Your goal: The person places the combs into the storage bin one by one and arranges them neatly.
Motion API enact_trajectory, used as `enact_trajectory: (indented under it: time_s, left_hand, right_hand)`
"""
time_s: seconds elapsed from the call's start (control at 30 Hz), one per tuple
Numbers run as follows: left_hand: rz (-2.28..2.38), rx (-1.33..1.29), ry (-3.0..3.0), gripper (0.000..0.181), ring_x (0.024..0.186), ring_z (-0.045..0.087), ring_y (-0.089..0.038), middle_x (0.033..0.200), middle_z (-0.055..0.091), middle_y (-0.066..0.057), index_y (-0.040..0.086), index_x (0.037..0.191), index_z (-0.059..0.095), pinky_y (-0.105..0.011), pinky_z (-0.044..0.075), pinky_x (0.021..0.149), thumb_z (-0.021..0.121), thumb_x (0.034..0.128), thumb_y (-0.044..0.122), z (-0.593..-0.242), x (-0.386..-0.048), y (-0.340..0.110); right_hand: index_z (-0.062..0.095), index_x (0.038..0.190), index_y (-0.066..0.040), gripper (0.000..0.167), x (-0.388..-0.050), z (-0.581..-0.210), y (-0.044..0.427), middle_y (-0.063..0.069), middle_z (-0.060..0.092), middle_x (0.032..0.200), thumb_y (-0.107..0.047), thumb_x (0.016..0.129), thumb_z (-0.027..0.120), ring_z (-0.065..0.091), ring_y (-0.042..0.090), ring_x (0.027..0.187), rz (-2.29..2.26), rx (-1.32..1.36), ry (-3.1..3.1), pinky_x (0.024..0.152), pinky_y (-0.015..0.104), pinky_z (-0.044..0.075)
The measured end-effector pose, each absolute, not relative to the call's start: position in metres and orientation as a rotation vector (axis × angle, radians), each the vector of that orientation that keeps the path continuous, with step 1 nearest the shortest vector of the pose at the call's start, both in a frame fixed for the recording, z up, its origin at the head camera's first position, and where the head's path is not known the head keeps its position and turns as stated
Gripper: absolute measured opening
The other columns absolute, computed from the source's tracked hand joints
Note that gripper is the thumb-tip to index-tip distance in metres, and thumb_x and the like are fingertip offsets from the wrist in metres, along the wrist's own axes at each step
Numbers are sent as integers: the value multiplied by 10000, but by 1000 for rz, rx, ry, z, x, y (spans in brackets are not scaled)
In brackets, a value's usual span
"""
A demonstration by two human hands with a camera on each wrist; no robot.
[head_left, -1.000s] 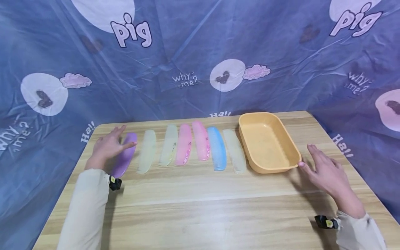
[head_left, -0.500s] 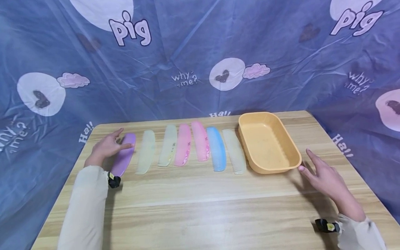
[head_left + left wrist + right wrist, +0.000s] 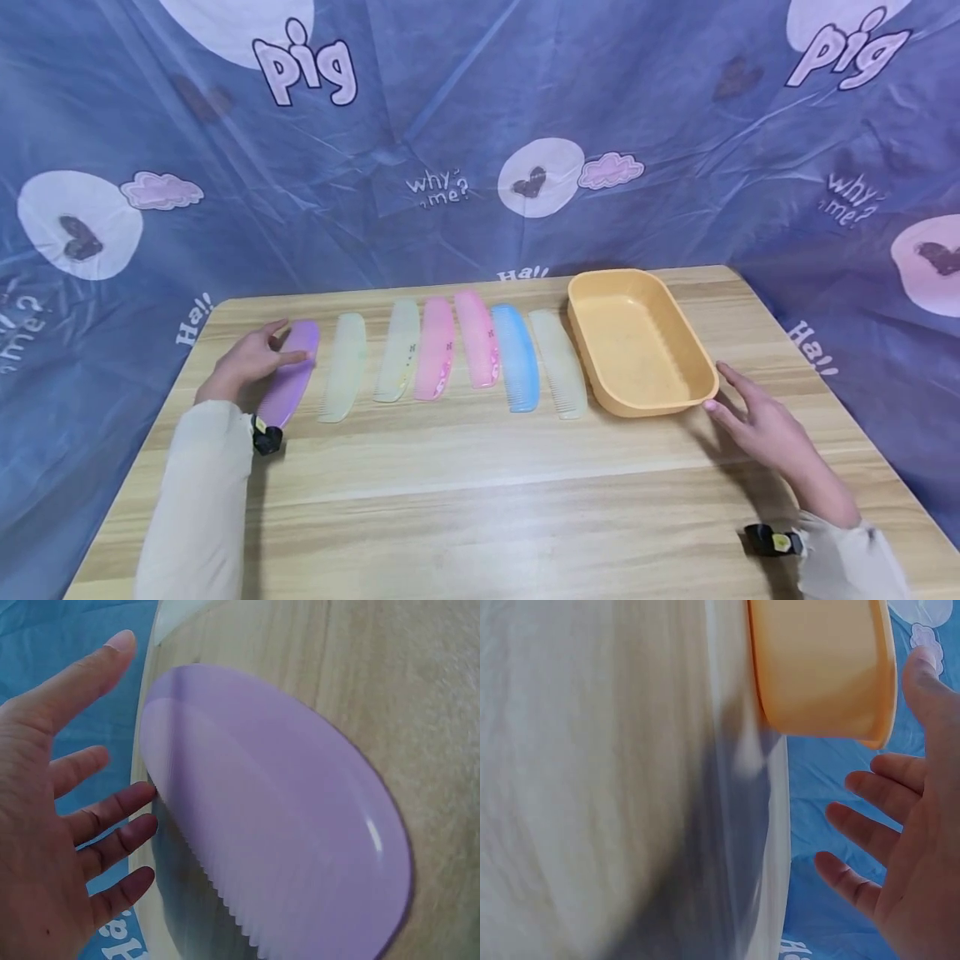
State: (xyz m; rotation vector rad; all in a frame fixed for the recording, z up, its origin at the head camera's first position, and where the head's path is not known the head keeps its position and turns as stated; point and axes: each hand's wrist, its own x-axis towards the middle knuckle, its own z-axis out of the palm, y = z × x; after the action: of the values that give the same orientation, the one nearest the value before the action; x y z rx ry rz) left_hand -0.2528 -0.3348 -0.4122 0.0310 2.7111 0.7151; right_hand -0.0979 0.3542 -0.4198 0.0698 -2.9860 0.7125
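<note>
At the far left of the table in the head view lies a purple comb (image 3: pixel 292 375), also large in the left wrist view. My left hand (image 3: pixel 246 360) is beside it, thumb reaching over the comb. In the left wrist view the fingertips (image 3: pixel 142 825) are at the comb's toothed edge, and the thumb is apart from it. On the right my right hand (image 3: pixel 765 425) is by the near right corner of a yellow-orange tray (image 3: pixel 637 411), fingers spread and loosely bent. Whether its thumb touches the rim, I cannot tell.
Several combs lie in a row between the purple comb and the tray: a pale green comb (image 3: pixel 343 367), a patterned pale comb (image 3: pixel 397 350), pink combs (image 3: pixel 433 350), a blue comb (image 3: pixel 516 358) and a whitish comb (image 3: pixel 558 362). A blue patterned cloth (image 3: pixel 450 100) hangs behind the table.
My left hand's fingers have drawn in closer around the purple comb. The right hand has lowered slightly, its fingers less raised. The head view has shifted a little.
</note>
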Motion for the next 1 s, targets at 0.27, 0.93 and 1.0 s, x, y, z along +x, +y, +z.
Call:
enact_trajectory:
  time_s: [0.27,0.93,1.0]
  left_hand:
    - [785,44,2681,1040,1122,488,-425,1310,439,-356,-24,1523,122,-517,449,904,678,837,525,-416,-254,-335]
    - [873,-19,2566,1031,1140,526,-472,1436,308,-395,-97,1497,86,-482,524,852,686,854,441,-418,-261,-331]
    - [938,-47,2521,1029,1185,489,-497,1456,274,-391,-96,1498,72,-518,508,892,694,855,413,-419,-260,-332]
  right_hand:
    - [276,1486,19,675,-98,-422,348,389,428,1360,-300,969,571,515,629,1033,744,83,-2957,792,696,387]
    - [274,1477,54,665,-104,-424,347,409,478,1294,-232,965,586,478,572,1128,853,101,-2920,850,563,448]
    - [281,1476,51,662,-105,-424,346,408,492,1279,-223,961,594,493,551,1118,861,116,-2910,840,440,477]
